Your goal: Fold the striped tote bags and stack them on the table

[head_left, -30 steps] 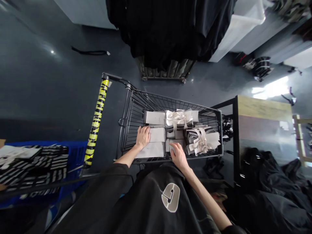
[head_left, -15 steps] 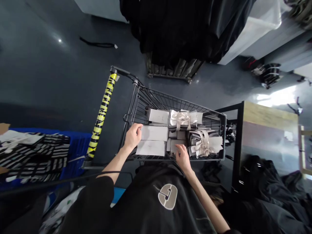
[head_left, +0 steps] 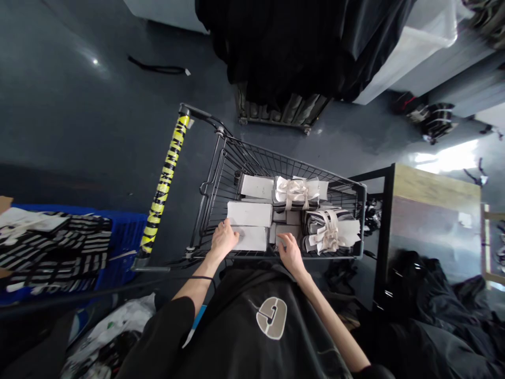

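White stacks (head_left: pixel 250 215), 3 long, 2 bundles (head_left: pixel 330 231); left hand (head_left: pixel 223 238) at 1 stack, right hand (head_left: pixel 291 251) half-curled; grips unclear

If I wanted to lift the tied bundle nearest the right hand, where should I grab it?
Probably by its layered sides, coming from above: the tied bundle lies with its top uncovered, and the cart's near rim runs close along one side. I'd avoid the bow and the loose pale ends, which look floppy.

Left fingers (head_left: pixel 226 225) at white-topped stack (head_left: pixel 252 239), right fingers (head_left: pixel 285 237) near tied bundle (head_left: pixel 330 235), wire cart (head_left: pixel 363 210)
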`<state>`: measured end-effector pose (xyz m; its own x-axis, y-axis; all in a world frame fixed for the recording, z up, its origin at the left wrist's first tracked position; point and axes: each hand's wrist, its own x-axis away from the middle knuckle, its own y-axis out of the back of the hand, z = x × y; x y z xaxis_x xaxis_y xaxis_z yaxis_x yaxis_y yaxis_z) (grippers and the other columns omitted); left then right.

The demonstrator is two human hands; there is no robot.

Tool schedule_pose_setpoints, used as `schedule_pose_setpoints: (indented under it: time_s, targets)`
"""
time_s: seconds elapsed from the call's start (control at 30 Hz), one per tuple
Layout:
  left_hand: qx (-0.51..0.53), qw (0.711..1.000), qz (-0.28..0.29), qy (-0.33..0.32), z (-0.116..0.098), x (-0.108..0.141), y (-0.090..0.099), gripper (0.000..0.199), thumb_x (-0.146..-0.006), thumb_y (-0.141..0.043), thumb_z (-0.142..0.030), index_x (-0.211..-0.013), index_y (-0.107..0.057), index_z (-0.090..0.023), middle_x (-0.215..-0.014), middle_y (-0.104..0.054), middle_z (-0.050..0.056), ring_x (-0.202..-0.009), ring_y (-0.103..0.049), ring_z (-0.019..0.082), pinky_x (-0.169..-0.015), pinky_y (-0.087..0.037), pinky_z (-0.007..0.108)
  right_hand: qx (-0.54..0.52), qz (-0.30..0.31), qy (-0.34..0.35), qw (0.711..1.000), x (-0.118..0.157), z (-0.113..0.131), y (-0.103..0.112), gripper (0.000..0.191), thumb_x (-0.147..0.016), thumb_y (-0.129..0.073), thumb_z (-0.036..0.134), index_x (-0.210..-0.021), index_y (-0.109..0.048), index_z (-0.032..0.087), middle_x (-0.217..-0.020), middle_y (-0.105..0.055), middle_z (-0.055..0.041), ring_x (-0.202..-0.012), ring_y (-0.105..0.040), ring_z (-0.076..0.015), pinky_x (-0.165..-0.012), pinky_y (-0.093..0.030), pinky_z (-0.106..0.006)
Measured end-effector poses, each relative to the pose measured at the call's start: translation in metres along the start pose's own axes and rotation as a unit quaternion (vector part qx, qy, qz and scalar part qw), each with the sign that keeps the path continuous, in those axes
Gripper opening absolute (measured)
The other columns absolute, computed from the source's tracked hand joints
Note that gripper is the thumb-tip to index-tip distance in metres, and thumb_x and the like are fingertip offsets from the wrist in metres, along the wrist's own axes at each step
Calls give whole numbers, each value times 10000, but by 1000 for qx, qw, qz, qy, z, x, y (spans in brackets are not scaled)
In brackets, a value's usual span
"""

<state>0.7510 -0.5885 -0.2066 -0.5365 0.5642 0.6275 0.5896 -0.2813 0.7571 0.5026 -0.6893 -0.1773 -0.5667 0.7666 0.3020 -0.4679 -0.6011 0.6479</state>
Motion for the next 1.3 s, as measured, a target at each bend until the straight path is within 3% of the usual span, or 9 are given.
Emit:
schedule_pose_setpoints:
  time_s: [0.13, 0.3, 0.4, 0.5, 0.73, 1.0, 1.17, 1.23, 1.3]
  targets:
    - [53, 998, -22, 30, 7, -2, -13, 637, -848, -624, -252, -1437, -415, -134, -1328, -576, 255, -1166, -649, 400, -923, -549, 515, -4, 3, -4, 1000, 4, -4, -1, 325, -921, -448, 160, -1169, -652, 206, -1101, -660, -115, -1074, -624, -273, -986, -539, -455]
    - [190, 978, -81, -1, 19, -10, -29, 663, -813, -618, -152, -1446, -422, -136, -1373, -550, 236, -1333, -566, 365, -1078, -509, 516, -12, 4, -13, 1000, 7, -6, -4, 305, -933, -449, 176, -1154, -656, 214, -1085, -659, -108, -1064, -627, -269, -987, -537, -447]
    - [219, 972, -83, 1, 21, -11, -32, 651, -827, -607, -152, -1452, -428, -116, -1410, -530, 247, -1365, -545, 370, -1122, -490, 523, -16, 9, -13, 1000, 8, -6, -6, 305, -936, -447, 182, -1158, -654, 209, -1095, -657, -111, -1069, -626, -269, -995, -532, -444]
    - [223, 971, -85, -2, 21, -8, -32, 630, -845, -592, -156, -1451, -424, -113, -1428, -517, 245, -1387, -526, 367, -1151, -473, 524, -18, 14, -13, 1000, 7, -5, -7, 306, -939, -446, 190, -1164, -653, 205, -1098, -656, -114, -1072, -623, -271, -998, -528, -450]
    - [180, 971, -131, -88, 22, -2, -30, 589, -817, -586, -84, -1390, -472, -168, -1418, -484, 200, -1427, -470, 349, -1178, -460, 510, -17, 13, -15, 1000, 5, -4, -8, 294, -940, -457, 198, -1151, -661, 214, -1087, -658, -109, -1064, -628, -269, -998, -529, -449]
    - [98, 987, -80, -99, 25, -11, -12, 543, -783, -627, -77, -1311, -544, -173, -1329, -521, 183, -1325, -557, 343, -1088, -538, 468, -20, -8, -23, 1000, 9, -10, 0, 320, -929, -446, 181, -1161, -664, 211, -1112, -664, -112, -1088, -632, -268, -1005, -529, -450]
    - [107, 973, -110, -170, 5, -19, 15, 432, -833, -607, -141, -1262, -590, -186, -1284, -585, 176, -1253, -608, 337, -1061, -547, 462, -31, -55, -45, 997, 17, -16, 20, 317, -926, -455, 182, -1152, -675, 215, -1115, -674, -105, -1084, -646, -254, -1001, -531, -423]
    - [150, 958, -104, -219, -18, -27, 21, 364, -865, -578, -178, -1226, -612, -209, -1228, -636, 140, -1160, -660, 300, -1030, -559, 435, -35, -86, -52, 994, 21, -24, 37, 306, -935, -453, 193, -1135, -684, 211, -1107, -682, -105, -1069, -653, -245, -993, -531, -406]
    - [210, 942, -56, -255, -52, -35, 18, 317, -871, -562, -198, -1178, -635, -226, -1179, -679, 103, -1047, -700, 261, -993, -570, 416, -35, -132, -67, 988, 26, -38, 60, 293, -939, -453, 215, -1099, -699, 206, -1087, -691, -105, -1040, -659, -240, -979, -530, -402]
